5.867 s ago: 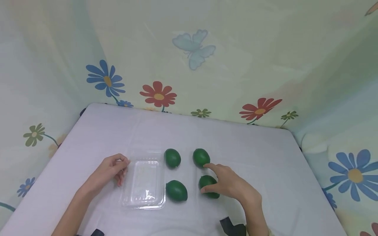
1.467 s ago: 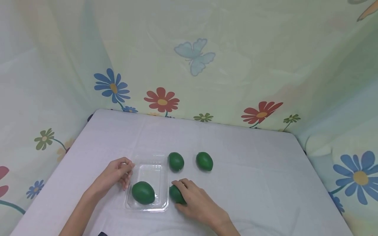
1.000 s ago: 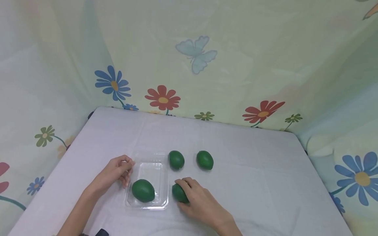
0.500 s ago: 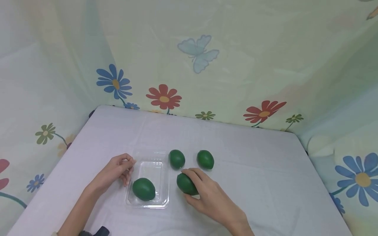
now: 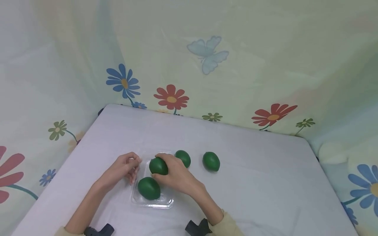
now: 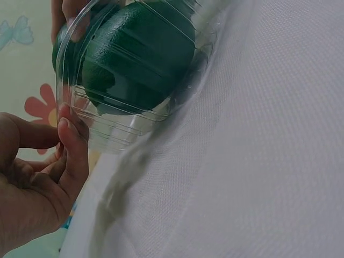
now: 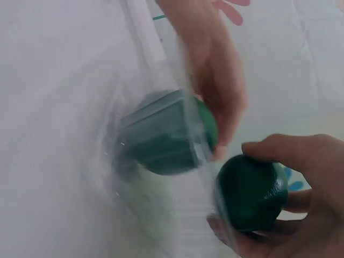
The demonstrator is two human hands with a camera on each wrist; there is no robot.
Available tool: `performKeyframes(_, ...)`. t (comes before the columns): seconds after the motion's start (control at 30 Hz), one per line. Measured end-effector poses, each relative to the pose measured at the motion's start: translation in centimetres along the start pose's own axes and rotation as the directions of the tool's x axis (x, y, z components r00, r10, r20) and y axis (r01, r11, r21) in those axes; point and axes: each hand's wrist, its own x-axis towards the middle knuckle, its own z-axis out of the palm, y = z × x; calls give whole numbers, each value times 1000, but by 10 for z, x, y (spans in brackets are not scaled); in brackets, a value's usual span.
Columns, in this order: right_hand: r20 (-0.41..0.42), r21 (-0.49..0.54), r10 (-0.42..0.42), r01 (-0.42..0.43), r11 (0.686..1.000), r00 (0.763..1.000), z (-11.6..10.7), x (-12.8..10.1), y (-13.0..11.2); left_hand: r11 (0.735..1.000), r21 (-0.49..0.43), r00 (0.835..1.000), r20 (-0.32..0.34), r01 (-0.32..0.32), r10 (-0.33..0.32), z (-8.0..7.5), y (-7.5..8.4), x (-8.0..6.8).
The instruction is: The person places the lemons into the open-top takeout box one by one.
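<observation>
My right hand [image 5: 177, 175] grips a lime [image 5: 158, 166], fingers curled round it, and holds it over the far end of the clear tray [image 5: 165, 203]. My left hand [image 5: 122, 168] sits at the tray's left rim, its fingers pinching the edge.

From the head view I see the whole layout: a second lime [image 5: 149, 188] lies in the near end of the tray, and two more limes [image 5: 183, 158] [image 5: 211, 161] sit on the white counter [image 5: 251, 183] to the right, apart from each other, the nearer one just behind my right hand. A flowered cloth [image 5: 189, 65] hangs behind the counter.

The left wrist view shows what the head view cannot: the tray's ribbed wall [image 6: 123, 123] close up, with my thumb and fingertips [image 6: 70, 134] on the rim, and the tray's lime [image 6: 140, 59] pressed near that wall. The held lime is mostly hidden there behind the first.

The right wrist view is blurred, but it shows the underside of my grip: the lime [image 7: 251, 193] lies between my thumb [image 7: 279, 148] above and my fingers below, just outside the tray's rim [image 7: 193, 156], with the other lime [image 7: 166, 137] seen through the plastic and my left hand [image 7: 217, 86] beyond it.
</observation>
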Motion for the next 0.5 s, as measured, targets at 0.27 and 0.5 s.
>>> performKeyframes(0.27, 11, -102, 84, -82, 991, 996, 25, 26, -2, 1000, 8, 1000, -5, -4, 4, 3, 2, 1)
performKeyframes(0.5, 21, -138, 96, -92, 986, 995, 33, 30, -5, 1000, 28, 1000, -12, -4, 5, 5, 3, -1)
